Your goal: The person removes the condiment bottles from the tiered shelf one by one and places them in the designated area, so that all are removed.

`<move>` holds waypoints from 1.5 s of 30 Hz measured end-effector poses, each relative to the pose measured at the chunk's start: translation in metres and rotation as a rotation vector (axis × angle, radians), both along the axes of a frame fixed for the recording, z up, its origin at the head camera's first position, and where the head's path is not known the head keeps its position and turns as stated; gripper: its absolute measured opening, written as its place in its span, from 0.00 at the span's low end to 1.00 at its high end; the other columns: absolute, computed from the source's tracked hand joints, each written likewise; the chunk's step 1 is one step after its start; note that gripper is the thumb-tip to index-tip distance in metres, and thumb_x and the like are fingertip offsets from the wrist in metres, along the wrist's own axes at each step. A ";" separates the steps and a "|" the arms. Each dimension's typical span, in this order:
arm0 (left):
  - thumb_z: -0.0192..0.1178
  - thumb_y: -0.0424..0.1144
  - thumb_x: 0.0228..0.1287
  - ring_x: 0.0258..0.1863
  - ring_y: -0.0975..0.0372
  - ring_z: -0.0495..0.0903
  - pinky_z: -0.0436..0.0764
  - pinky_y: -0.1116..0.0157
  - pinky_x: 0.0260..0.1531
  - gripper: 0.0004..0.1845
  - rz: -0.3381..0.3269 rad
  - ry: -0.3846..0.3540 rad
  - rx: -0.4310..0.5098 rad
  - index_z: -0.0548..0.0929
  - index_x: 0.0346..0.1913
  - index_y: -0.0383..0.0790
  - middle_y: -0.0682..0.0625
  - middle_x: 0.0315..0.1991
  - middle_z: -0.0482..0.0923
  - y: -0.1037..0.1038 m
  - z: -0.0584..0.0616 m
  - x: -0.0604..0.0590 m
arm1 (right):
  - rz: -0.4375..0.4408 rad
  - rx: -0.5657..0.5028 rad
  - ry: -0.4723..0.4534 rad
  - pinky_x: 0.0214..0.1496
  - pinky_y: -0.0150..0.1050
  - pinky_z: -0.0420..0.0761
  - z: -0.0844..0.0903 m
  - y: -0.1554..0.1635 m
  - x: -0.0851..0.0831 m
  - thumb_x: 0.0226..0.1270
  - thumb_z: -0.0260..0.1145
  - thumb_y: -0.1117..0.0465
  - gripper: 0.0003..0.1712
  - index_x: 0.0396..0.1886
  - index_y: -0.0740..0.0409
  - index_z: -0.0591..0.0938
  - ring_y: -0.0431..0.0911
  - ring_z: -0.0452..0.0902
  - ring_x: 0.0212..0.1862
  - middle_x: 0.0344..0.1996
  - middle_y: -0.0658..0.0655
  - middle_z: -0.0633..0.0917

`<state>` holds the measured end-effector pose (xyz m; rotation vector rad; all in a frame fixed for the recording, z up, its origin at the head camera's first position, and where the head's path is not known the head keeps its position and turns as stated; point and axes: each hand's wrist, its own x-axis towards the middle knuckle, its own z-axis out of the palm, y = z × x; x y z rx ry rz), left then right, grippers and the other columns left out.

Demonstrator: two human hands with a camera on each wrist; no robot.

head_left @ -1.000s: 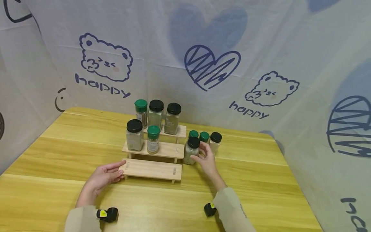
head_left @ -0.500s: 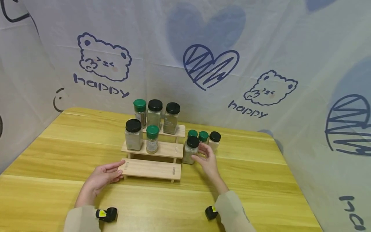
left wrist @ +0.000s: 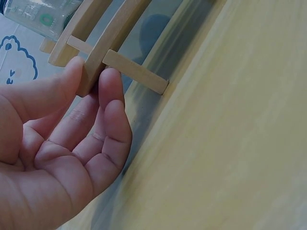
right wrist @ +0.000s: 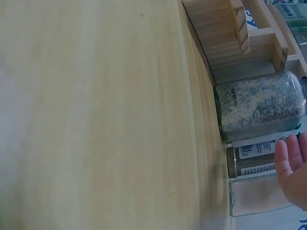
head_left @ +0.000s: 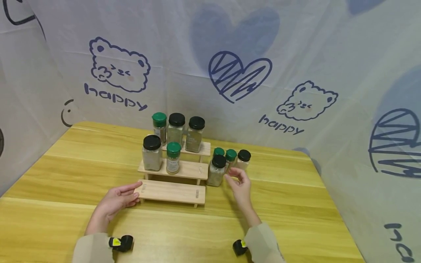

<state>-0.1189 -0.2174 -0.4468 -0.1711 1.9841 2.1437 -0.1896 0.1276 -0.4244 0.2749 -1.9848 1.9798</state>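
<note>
My left hand pinches the left end of the lowest board of a three-step wooden spice rack. In the left wrist view, the thumb lies over the board end and fingertips sit under it. My right hand, fingers loosely bent, is just right of a black-lidded spice jar and holds nothing. That jar stands upright on the table against the rack's right side; the right wrist view shows its flaky grey-green contents. Right behind it are two green-lidded jars and another black-lidded jar.
On the rack's middle step stand a black-lidded jar and a green-lidded jar. The top step bears one green-lidded jar and two black-lidded ones. A printed cloth hangs behind the wooden table.
My right hand has let go of the black-lidded jar and drawn back slightly to the right and toward me. The jar and my left hand stay where they were.
</note>
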 end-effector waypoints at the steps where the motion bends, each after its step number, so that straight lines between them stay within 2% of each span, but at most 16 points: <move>1: 0.58 0.31 0.59 0.34 0.62 0.79 0.78 0.67 0.37 0.24 0.000 0.000 0.001 0.67 0.59 0.31 0.49 0.45 0.77 0.000 0.000 0.000 | -0.008 -0.004 0.011 0.32 0.23 0.74 0.000 0.000 0.001 0.52 0.60 0.81 0.13 0.38 0.84 0.71 0.45 0.73 0.36 0.34 0.76 0.74; 4: 0.58 0.31 0.59 0.34 0.62 0.79 0.78 0.68 0.37 0.24 0.000 0.000 0.004 0.68 0.58 0.32 0.50 0.45 0.78 -0.001 -0.001 0.000 | -0.027 -0.018 0.044 0.31 0.23 0.74 0.001 -0.002 0.003 0.53 0.60 0.80 0.10 0.36 0.83 0.72 0.38 0.72 0.33 0.31 0.69 0.76; 8: 0.58 0.32 0.59 0.34 0.63 0.79 0.78 0.68 0.37 0.23 -0.001 -0.004 0.013 0.69 0.58 0.33 0.51 0.43 0.78 -0.001 -0.001 0.001 | -0.037 -0.021 0.111 0.30 0.23 0.74 0.003 -0.005 0.005 0.54 0.59 0.80 0.07 0.32 0.83 0.73 0.36 0.72 0.32 0.27 0.64 0.78; 13: 0.59 0.32 0.58 0.33 0.63 0.79 0.78 0.68 0.36 0.23 -0.001 -0.003 0.018 0.70 0.58 0.34 0.53 0.43 0.78 -0.001 -0.002 0.000 | -0.032 -0.016 0.181 0.28 0.22 0.73 0.004 -0.013 0.008 0.53 0.59 0.81 0.06 0.31 0.84 0.73 0.36 0.73 0.31 0.27 0.71 0.76; 19: 0.58 0.32 0.59 0.33 0.63 0.79 0.78 0.68 0.36 0.22 0.004 -0.008 0.021 0.71 0.58 0.36 0.53 0.43 0.78 -0.001 -0.002 0.000 | 0.004 -0.025 0.184 0.28 0.22 0.73 0.009 -0.025 0.012 0.52 0.58 0.82 0.06 0.31 0.84 0.73 0.36 0.73 0.31 0.29 0.76 0.74; 30: 0.58 0.33 0.59 0.33 0.63 0.79 0.78 0.68 0.36 0.23 -0.004 -0.003 0.020 0.71 0.58 0.35 0.55 0.42 0.78 -0.001 -0.001 0.000 | 0.055 -0.045 0.200 0.31 0.22 0.74 0.020 -0.047 0.014 0.52 0.58 0.83 0.06 0.31 0.85 0.73 0.36 0.73 0.32 0.29 0.78 0.74; 37: 0.59 0.33 0.59 0.33 0.63 0.79 0.78 0.68 0.36 0.21 -0.004 0.003 0.019 0.73 0.57 0.38 0.55 0.43 0.78 -0.001 0.000 -0.001 | 0.093 -0.018 0.237 0.31 0.24 0.74 0.026 -0.062 0.013 0.53 0.59 0.81 0.06 0.31 0.83 0.73 0.37 0.73 0.30 0.29 0.76 0.76; 45: 0.59 0.32 0.58 0.33 0.63 0.79 0.78 0.68 0.36 0.22 -0.006 0.006 0.019 0.71 0.57 0.36 0.54 0.44 0.78 -0.001 0.000 -0.001 | 0.119 0.039 0.251 0.29 0.30 0.74 0.037 -0.078 0.012 0.52 0.61 0.80 0.06 0.31 0.82 0.74 0.45 0.73 0.29 0.28 0.73 0.77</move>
